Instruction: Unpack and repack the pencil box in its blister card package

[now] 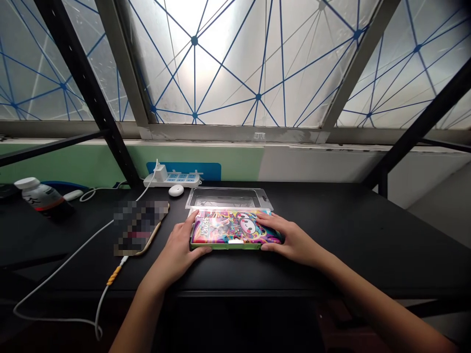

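A flat pencil case [224, 228] with a bright cartoon print, a green lower edge and a white tab at the front lies on the black desk. My left hand [180, 245] grips its left end, thumb along the front edge and fingers along the side. At the right end, my right hand [290, 240] holds it with fingers over the top and the thumb at the front. Directly behind the case is a clear plastic tray or lid [267, 200]; whether the two are joined I cannot tell.
To the left lies a blurred phone [152, 238] with a white cable [73, 256] trailing over the desk [353, 230]. A white power strip [184, 179], a small white round case [176, 190] and a bottle [42, 198] stand farther back. Black metal posts [93, 98] flank the window.
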`<state>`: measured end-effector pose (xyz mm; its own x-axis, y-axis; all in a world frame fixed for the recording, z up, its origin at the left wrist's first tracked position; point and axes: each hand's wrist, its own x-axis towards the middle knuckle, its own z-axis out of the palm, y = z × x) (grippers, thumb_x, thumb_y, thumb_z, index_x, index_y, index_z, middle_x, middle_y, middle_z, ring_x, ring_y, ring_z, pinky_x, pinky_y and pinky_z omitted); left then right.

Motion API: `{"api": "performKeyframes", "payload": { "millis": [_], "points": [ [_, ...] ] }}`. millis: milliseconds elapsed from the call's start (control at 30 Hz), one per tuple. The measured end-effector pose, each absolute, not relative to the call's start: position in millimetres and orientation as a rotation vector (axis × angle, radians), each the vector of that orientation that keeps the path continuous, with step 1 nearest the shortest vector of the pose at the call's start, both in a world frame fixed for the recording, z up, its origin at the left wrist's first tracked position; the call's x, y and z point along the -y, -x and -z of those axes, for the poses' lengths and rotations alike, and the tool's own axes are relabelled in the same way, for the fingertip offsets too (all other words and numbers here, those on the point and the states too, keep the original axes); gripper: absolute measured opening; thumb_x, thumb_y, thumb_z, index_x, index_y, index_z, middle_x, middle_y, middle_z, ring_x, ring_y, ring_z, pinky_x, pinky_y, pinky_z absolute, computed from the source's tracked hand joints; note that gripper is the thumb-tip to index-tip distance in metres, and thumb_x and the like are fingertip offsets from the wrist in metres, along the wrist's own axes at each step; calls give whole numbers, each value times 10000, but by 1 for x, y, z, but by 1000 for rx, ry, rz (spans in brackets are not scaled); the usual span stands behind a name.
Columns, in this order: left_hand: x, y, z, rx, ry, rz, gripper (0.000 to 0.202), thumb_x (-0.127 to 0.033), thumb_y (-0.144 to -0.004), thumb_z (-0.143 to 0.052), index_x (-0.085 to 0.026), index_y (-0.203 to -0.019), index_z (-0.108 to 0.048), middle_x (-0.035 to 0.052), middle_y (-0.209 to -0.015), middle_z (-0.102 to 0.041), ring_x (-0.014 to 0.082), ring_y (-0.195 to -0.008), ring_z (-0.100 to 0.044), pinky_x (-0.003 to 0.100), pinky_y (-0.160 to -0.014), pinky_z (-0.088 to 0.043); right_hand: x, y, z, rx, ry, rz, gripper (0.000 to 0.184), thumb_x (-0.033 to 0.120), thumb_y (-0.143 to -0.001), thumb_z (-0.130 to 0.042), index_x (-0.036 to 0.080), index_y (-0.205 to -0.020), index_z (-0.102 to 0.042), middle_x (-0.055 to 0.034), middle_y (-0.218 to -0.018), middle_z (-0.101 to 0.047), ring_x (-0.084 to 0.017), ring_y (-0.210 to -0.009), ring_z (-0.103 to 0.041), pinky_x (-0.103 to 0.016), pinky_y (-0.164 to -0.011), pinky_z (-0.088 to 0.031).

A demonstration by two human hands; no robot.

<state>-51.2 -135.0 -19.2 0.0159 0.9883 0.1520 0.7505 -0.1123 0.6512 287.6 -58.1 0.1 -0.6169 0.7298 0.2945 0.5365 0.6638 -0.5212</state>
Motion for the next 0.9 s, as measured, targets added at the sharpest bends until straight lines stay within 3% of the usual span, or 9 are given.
{"api": "performKeyframes", "payload": {
  "millis": [67,133,233,400,533,600,733,800,900],
  "points": [
    [136,50,18,-1764,-1900,-820,939,-493,-815,-720,-346,-1573,-186,124,-1405,-510,325,-1297,-506,484,-1080,-396,50,-284,-4,2266,1087,-639,471,561,-896,-603,225,-1205,-719,-101,-1182,-733,-350,-1155,-640,-521,-1000,-487],
    [137,50,18,-1758,-1895,-809,1010,-508,-789,-742,-361,-1581,-133,123,-1416,-507,332,-1288,-516,487,-1067,-405,41,-280,-5,2094,1210,-725,525,607,-944,-474,179,-1009,-772,-78,-917,-767,-310,-893,-703,-427,-790,-559],
    [139,49,17,-1766,-1908,-789,1082,-522,-769,-758,-373,-1587,-65,115,-1438,-501,337,-1313,-489,492,-1074,-388,33,-276,2,1904,1321,-666,584,639,-954,-411,156,-891,-734,-55,-760,-714,-236,-673,-642,-337,-588,-502],
    [140,49,15,-1763,-1927,-728,1009,-606,-799,-697,-362,-1581,-109,103,-1415,-528,340,-1307,-473,492,-1069,-379,47,-287,11,1904,1315,-534,466,585,-976,-417,211,-1061,-682,-39,-812,-713,-238,-751,-655,-331,-642,-506],
    [137,46,12,-1856,-1932,-749,701,-664,-856,-576,-304,-1442,-436,94,-1258,-602,336,-1212,-524,501,-1049,-384,61,-299,4,2065,1097,-577,586,650,-980,-317,224,-1033,-716,-83,-981,-746,-273,-919,-687,-391,-812,-535],
    [135,44,11,-1941,-1917,-779,563,-668,-898,-494,-270,-1291,-559,85,-1157,-634,327,-1148,-550,517,-1038,-380,65,-299,1,2157,985,-548,612,720,-930,-367,237,-1082,-712,-102,-1103,-736,-298,-1017,-671,-425,-878,-529],
    [130,42,12,-2033,-1927,-829,508,-639,-970,-330,-238,-1128,-598,84,-1119,-651,317,-1111,-547,556,-1049,-348,70,-289,1,2247,1071,-354,505,602,-853,-637,271,-1234,-621,-94,-1173,-708,-283,-995,-665,-410,-819,-548],
    [129,43,15,-2019,-1959,-813,514,-629,-988,-283,-239,-1106,-595,86,-1131,-643,312,-1117,-536,566,-1061,-331,70,-284,4,2206,1146,-337,452,532,-889,-614,255,-1246,-587,-94,-1144,-709,-260,-914,-678,-385,-761,-550],
    [127,44,20,-2016,-2025,-754,494,-637,-980,-321,-233,-989,-606,89,-1177,-620,310,-1121,-524,572,-1069,-321,67,-281,7,2133,1319,-402,465,572,-910,-548,228,-1223,-554,-68,-975,-729,-222,-693,-660,-348,-620,-521]
  ]
}}
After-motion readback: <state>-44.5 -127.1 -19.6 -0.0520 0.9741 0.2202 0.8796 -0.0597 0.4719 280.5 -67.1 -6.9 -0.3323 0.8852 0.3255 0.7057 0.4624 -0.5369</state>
